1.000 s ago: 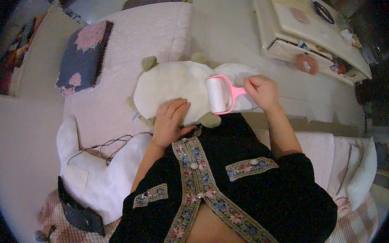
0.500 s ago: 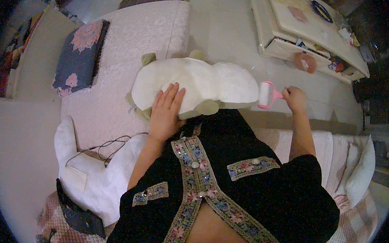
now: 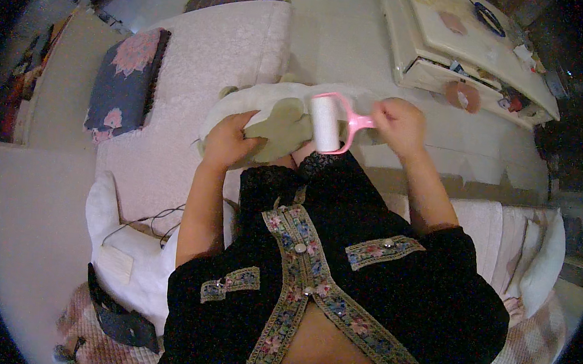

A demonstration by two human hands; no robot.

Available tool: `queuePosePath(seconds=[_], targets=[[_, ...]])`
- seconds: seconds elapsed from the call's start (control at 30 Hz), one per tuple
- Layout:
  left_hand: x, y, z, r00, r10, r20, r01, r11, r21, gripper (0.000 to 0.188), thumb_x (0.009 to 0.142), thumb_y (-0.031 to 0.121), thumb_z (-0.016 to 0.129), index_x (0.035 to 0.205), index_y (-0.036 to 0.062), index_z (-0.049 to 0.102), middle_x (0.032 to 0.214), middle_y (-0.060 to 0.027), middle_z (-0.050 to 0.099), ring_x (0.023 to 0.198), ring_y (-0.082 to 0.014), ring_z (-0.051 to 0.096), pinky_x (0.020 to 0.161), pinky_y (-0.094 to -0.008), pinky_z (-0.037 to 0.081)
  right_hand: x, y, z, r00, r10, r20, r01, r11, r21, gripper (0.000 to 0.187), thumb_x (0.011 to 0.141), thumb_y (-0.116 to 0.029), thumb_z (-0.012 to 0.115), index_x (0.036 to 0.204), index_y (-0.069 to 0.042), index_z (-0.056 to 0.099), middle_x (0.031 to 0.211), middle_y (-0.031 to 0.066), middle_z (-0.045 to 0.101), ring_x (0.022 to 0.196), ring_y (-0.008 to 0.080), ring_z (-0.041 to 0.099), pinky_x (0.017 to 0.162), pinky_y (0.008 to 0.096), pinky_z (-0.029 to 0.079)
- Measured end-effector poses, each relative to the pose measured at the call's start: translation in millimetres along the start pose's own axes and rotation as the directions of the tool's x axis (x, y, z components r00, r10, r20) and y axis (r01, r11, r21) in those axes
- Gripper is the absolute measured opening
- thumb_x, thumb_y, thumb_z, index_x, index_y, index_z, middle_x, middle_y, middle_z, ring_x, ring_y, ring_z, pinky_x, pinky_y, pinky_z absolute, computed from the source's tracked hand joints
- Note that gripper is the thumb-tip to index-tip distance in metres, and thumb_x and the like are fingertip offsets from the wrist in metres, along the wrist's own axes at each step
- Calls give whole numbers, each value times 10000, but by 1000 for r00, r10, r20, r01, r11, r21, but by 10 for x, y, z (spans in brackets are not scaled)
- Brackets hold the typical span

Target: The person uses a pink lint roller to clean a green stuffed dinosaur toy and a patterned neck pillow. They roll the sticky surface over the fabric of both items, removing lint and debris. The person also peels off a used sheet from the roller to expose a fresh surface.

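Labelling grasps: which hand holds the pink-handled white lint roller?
The right hand, closed on the pink handle of the white cylindrical roller; the left hand touches the white-and-green plush toy.

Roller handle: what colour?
Pink. The roller handle shows best in the head view, the only one.

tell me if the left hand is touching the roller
Apart: the head view shows a stretch of green plush in the gap between the left hand and the roller

In mid-frame, the lint roller (image 3: 327,124) has a glossy pink plastic handle (image 3: 360,122), the plush toy (image 3: 278,127) matt, napped cloth, while the upper-right cabinet (image 3: 477,47) looks smooth and glossy.
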State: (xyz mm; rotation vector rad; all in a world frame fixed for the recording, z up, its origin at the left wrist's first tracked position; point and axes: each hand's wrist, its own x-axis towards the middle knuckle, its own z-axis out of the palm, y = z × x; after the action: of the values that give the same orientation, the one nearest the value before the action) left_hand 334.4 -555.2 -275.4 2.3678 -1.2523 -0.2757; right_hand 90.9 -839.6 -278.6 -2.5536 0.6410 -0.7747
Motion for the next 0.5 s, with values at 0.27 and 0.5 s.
queuePosePath(seconds=[0.27, 0.5], targets=[[42, -175, 54, 992, -111, 68, 123, 966, -228, 435, 792, 240, 718, 1212, 129, 692, 1058, -149, 725, 963, -304, 695, 835, -396, 529, 82, 567, 208, 991, 129, 24, -124, 982, -143, 391, 917, -410, 538, 793, -71, 689, 804, 131, 689, 746, 348, 666, 674, 468, 518], [81, -286, 136, 998, -45, 34, 53, 950, -307, 366, 816, 205, 707, 1174, 128, 713, 998, -123, 734, 898, -262, 703, 796, -366, 532, -523, 1587, -317, 899, 428, -93, -431, 828, -359, 372, 924, -430, 565, 867, -98, 723, 838, 160, 692, 766, 366, 659, 707, 465, 500]])
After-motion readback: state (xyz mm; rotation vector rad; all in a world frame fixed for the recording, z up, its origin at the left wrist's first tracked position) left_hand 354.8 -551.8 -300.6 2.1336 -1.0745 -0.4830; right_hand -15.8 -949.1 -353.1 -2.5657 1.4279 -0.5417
